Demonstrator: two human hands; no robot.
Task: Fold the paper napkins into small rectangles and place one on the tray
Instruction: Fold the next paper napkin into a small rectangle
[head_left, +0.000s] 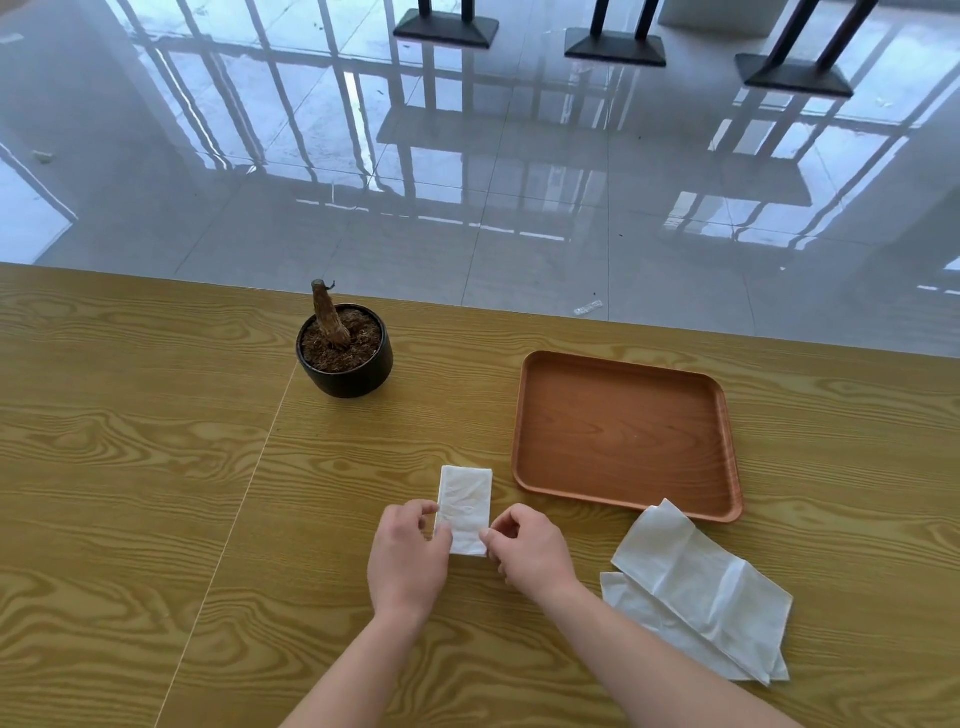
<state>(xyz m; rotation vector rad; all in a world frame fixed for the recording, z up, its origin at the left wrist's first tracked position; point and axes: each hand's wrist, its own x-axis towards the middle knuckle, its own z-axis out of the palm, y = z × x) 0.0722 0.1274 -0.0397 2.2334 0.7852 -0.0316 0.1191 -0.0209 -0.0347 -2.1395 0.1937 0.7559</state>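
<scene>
Well beyond the left fingers and off to their left, a dark pot (345, 358) with a bare stump stood on the table (130, 467). The left hand (408, 556) had its fingers curled, thumb and fingertips pinching the near left corner of the napkin (465, 499). The napkin lay flat between the two hands as a narrow white rectangle, reaching away from the fingertips. The right hand (530, 553) pinched the near right corner between thumb and forefinger, with its other fingers tucked under. The tray (623, 436) sat beyond the right fingers and to their right, close to the napkin but apart from it, with nothing on it. The spare napkins (701, 587) lay overlapping on the table, right of the right wrist. The napkin looked very light, soft and limp, likely to tear or crumple under a hard pull, and prone to spring open at the crease. It would probably handle best when taken at the two near corners, lifted over to meet the far edge, and pressed flat along the fold.
</scene>
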